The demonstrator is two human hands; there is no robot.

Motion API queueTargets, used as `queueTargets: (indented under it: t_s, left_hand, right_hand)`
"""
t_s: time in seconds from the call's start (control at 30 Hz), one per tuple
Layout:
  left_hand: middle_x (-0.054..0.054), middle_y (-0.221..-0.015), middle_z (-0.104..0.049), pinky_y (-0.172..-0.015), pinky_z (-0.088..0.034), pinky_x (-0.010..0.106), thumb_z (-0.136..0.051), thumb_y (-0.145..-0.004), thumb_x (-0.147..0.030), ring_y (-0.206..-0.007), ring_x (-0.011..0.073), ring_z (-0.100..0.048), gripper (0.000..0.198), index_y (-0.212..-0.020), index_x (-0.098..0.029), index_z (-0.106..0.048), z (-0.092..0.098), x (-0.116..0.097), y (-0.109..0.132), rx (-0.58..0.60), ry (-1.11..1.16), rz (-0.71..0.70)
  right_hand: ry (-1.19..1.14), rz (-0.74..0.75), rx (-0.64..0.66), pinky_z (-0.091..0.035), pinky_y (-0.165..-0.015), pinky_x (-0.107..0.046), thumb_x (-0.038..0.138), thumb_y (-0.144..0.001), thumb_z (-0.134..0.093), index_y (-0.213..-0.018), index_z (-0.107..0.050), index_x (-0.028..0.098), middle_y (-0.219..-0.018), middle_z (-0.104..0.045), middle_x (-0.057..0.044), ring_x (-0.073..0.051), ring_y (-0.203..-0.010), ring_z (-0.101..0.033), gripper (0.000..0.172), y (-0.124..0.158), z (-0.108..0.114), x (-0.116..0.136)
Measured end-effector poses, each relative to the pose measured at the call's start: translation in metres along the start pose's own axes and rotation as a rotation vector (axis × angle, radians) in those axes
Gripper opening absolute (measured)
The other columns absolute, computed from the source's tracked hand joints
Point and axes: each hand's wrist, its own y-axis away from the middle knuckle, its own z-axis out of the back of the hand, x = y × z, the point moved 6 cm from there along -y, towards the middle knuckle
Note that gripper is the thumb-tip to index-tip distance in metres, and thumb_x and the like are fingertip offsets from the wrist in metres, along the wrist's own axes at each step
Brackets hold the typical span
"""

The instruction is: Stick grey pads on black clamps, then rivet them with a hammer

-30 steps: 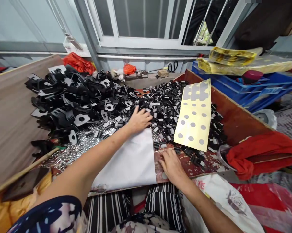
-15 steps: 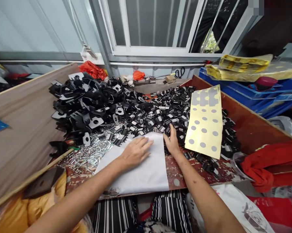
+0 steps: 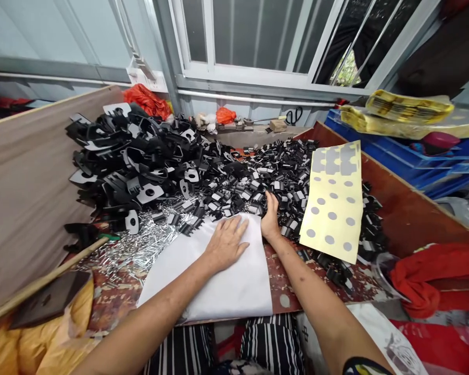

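Note:
My left hand (image 3: 226, 242) lies flat and open on a white sheet (image 3: 214, 281) spread over the worn red tabletop (image 3: 284, 284). My right hand (image 3: 271, 214) reaches into a heap of small black clips (image 3: 273, 179), its fingers partly buried among them; whether it grips any I cannot tell. A pile of larger black plastic parts (image 3: 128, 156) lies to the left. Loose shiny metal bits (image 3: 140, 245) are scattered by the sheet's left edge. A yellow sticker sheet with grey dots (image 3: 333, 200) rests on the clips to the right.
A wooden board (image 3: 23, 177) walls the left side and a red-brown board (image 3: 406, 208) the right. A red cloth (image 3: 433, 276) lies at the right, blue crates (image 3: 414, 151) with yellow packets (image 3: 406, 107) behind. A wooden stick (image 3: 42, 281) lies at the lower left.
My left hand drew back from the clip heap onto the white sheet. My right hand moved up from the tabletop into the black clips. The view shifted a little.

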Motion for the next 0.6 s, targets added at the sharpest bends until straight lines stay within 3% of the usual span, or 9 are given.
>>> queueTargets:
  t_s: [0.1, 0.23, 0.3, 0.37, 0.47, 0.6]
  left_hand:
    - [0.020, -0.160, -0.049, -0.121, -0.031, 0.053, -0.051, -0.104, -0.045, -0.146, 0.0360, -0.043, 0.061, -0.156, -0.014, -0.046, -0.001, -0.001, -0.002, 0.053, 0.023, -0.063]
    - [0.016, -0.156, -0.054, -0.118, -0.035, 0.049, -0.055, -0.102, -0.046, -0.141, 0.0338, -0.048, 0.061, -0.156, -0.020, -0.048, 0.005, -0.001, -0.002, 0.076, 0.090, -0.119]
    - [0.014, -0.155, -0.054, -0.118, -0.035, 0.050, -0.057, -0.100, -0.049, -0.140, 0.0329, -0.049, 0.061, -0.155, -0.024, -0.049, 0.007, 0.001, -0.001, 0.063, 0.107, -0.088]
    - [0.014, -0.156, -0.053, -0.119, -0.032, 0.055, -0.057, -0.099, -0.054, -0.141, 0.0339, -0.047, 0.062, -0.154, -0.026, -0.050, 0.007, 0.004, -0.002, 0.051, 0.095, -0.026]
    - [0.016, -0.157, -0.050, -0.118, -0.029, 0.061, -0.055, -0.099, -0.058, -0.143, 0.0372, -0.044, 0.060, -0.152, -0.030, -0.053, 0.006, 0.002, -0.003, 0.047, 0.058, -0.003]
    - [0.015, -0.147, -0.055, -0.114, -0.030, 0.063, -0.052, -0.101, -0.056, -0.139, 0.0378, -0.046, 0.045, -0.136, -0.031, -0.065, 0.009, -0.004, -0.005, 0.044, 0.034, -0.078]
  right_hand:
    - [-0.136, -0.014, 0.082, -0.023, -0.131, -0.047, 0.035, -0.077, -0.077, -0.157, -0.039, 0.016, -0.166, -0.029, -0.020, -0.030, -0.158, -0.029, 0.091, -0.017, -0.006, -0.006]
    - [-0.323, -0.177, 0.269, -0.021, -0.131, -0.050, 0.044, -0.059, -0.090, -0.155, -0.047, 0.022, -0.174, -0.018, -0.015, -0.034, -0.161, -0.021, 0.108, -0.020, -0.004, -0.017]
    - [-0.481, -0.238, 0.356, -0.024, -0.130, -0.052, 0.044, -0.061, -0.087, -0.155, -0.048, 0.026, -0.174, -0.023, -0.010, -0.034, -0.161, -0.023, 0.104, -0.017, 0.000, -0.018]
    - [-0.686, -0.295, 0.399, -0.031, -0.126, -0.053, 0.044, -0.069, -0.079, -0.155, -0.047, 0.029, -0.169, -0.036, -0.007, -0.032, -0.157, -0.034, 0.093, -0.013, 0.002, -0.014]
    - [-0.843, -0.423, 0.319, -0.041, -0.121, -0.050, 0.044, -0.074, -0.078, -0.153, -0.048, 0.031, -0.157, -0.054, -0.005, -0.028, -0.142, -0.054, 0.085, -0.009, -0.003, -0.007]
    - [-0.824, -0.552, 0.167, -0.050, -0.111, -0.042, 0.031, -0.054, -0.095, -0.150, -0.046, 0.032, -0.136, -0.069, -0.003, -0.023, -0.122, -0.066, 0.108, -0.012, -0.020, 0.008]
